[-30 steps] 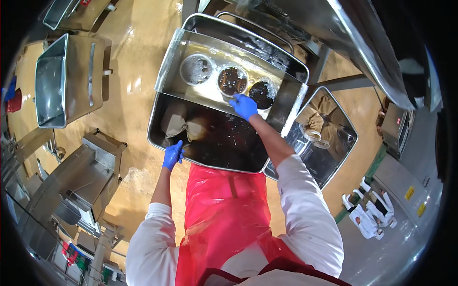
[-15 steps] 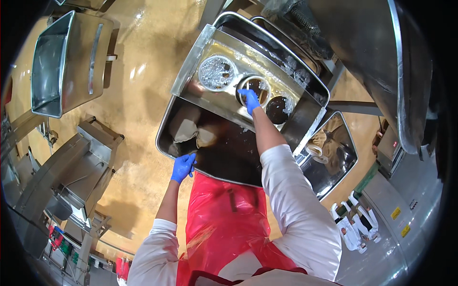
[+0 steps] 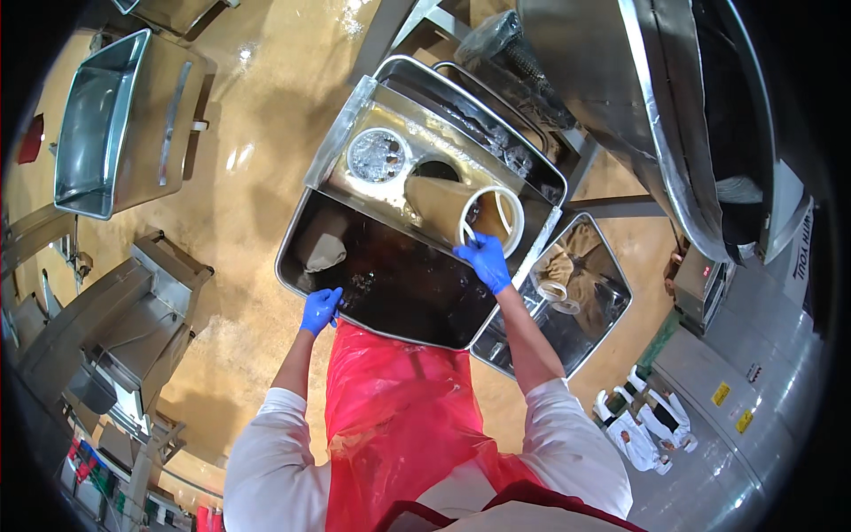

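My right hand point(image 3: 487, 262), in a blue glove, is closed on the white ring of a tan filter bag point(image 3: 434, 202). The bag's cloth body stretches to the left across a metal plate point(image 3: 429, 135), next to a dark round hole point(image 3: 437, 169). A second white ring point(image 3: 377, 155) sits in the plate at the left, full of bubbly foam. The plate lies across a large metal tub point(image 3: 285, 255) of dark liquid. My left hand point(image 3: 321, 309), also gloved in blue, grips the tub's near-left rim. A pale cloth piece point(image 3: 325, 253) shows in the liquid.
Right of the tub, a smaller metal bin point(image 3: 618, 304) holds more tan bags with white rings. A big steel vessel point(image 3: 612, 97) overhangs the far right. An upright metal cart point(image 3: 133, 124) stands on the floor at the left. Other people point(image 3: 638, 434) are at the lower right.
My right hand has drawn the ringed bag up out of the plate's middle hole and toward the right and nearer me. My left hand stays at the tub's rim.
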Demonstrator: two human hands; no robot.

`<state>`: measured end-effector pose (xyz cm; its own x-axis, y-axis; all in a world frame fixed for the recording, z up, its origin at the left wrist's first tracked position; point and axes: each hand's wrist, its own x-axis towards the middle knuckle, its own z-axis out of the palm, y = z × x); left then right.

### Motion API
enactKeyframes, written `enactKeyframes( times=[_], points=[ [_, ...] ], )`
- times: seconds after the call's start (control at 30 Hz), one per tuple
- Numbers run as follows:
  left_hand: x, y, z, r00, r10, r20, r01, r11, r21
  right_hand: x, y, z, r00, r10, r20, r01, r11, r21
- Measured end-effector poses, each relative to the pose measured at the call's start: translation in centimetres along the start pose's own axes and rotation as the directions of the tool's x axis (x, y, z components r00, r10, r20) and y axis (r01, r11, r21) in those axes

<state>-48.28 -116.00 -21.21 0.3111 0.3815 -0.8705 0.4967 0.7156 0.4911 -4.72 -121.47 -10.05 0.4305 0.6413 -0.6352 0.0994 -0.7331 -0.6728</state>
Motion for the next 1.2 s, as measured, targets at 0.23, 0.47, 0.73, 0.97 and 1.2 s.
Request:
enactKeyframes(
  times=[0.23,0.47,0.73,0.97,1.2],
  points=[
    [-0.1,1.1,-0.1,0.999,-0.021,0.034,0.024,0.997,-0.069,-6.2,-1.2,-0.6,0.998,0.024,-0.062,-0.019,0.997,0.080],
    [-0.3,0.2,-0.2,0.998,0.006,0.064,0.001,0.995,-0.101,-7.4,-3.5,-0.3,0.989,-0.105,-0.103,0.090,0.985,-0.144],
    [-5.0,12.1,7.5,0.872,0.483,0.082,-0.475,0.791,0.385,-14.6,-10.6,-2.3,0.997,-0.078,-0.023,0.072,0.977,-0.200],
    [1.1,14.0,16.3,0.608,0.750,0.261,-0.666,0.303,0.682,-23.0,-17.7,-3.8,0.998,0.015,-0.062,-0.029,0.971,-0.237],
    [3.5,15.9,20.8,0.413,0.889,0.200,-0.856,0.304,0.418,-31.0,-22.2,-8.7,0.985,0.004,-0.175,-0.025,0.993,-0.117]
  ],
)
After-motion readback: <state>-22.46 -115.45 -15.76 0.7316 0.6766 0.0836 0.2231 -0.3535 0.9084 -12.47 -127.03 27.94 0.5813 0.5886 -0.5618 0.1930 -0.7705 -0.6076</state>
